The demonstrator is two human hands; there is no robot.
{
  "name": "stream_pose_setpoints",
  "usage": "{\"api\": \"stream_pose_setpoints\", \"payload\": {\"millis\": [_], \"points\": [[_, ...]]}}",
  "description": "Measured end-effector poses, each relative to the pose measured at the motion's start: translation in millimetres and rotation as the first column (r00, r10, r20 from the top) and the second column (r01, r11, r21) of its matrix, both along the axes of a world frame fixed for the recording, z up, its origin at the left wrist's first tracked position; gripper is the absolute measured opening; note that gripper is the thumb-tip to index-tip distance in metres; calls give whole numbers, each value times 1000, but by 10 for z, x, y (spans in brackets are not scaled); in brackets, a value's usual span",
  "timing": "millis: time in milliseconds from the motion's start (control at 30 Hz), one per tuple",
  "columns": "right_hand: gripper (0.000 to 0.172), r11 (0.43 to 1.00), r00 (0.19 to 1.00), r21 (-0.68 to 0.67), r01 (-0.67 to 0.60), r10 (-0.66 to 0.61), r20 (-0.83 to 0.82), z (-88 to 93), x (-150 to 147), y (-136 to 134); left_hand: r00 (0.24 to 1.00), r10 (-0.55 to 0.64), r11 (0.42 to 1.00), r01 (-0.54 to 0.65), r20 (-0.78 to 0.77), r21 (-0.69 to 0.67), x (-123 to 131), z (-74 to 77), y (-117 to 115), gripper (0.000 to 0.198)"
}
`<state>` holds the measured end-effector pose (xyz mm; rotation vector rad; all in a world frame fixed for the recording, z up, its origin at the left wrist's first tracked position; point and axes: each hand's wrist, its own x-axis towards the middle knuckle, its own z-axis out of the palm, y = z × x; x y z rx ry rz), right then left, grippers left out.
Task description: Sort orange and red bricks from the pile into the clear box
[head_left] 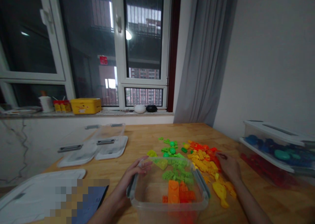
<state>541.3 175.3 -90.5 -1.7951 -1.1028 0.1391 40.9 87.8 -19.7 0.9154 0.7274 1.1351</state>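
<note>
A clear plastic box (145,204) stands at the table's front, with orange building blocks (173,192) inside. My left hand (133,173) grips its left side, fingers over the rim near a grey latch. My right hand (228,168) is at the right edge of a pile of red-orange blocks (214,153), its fingers curled; what they pinch, if anything, is hidden. Yellow-orange blocks (200,160) lie left of this hand, and a yellow toy piece (220,192) lies nearer me. Light green blocks (178,166) lie behind the box, partly seen through its wall.
Lidded clear boxes with blue and red pieces (268,150) are stacked at the right. Boxes or lids with grey handles (112,151) lie at the left back. A large white lid (36,191) and a dark-edged tablet (92,197) lie front left. A yellow box (86,106) is on the windowsill.
</note>
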Motion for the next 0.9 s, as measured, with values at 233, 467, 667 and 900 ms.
{"api": "stream_pose_setpoints", "payload": {"millis": [233,467,667,900], "points": [[29,983,986,-172,-62,87,146,-207,154,59,1000,1,1000,-1,-23,-4,14,38,-26,67],[24,970,969,-234,-63,116,218,-213,189,34,999,19,1000,-20,-28,-6,13,39,-12,67],[33,997,997,3,-71,71,1,84,-56,-61,1000,15,1000,-15,-19,-8,13,31,-7,66],[52,833,618,334,-440,551,-561,383,-865,-318,999,36,999,-36,-36,-2,9,42,-30,65]]}}
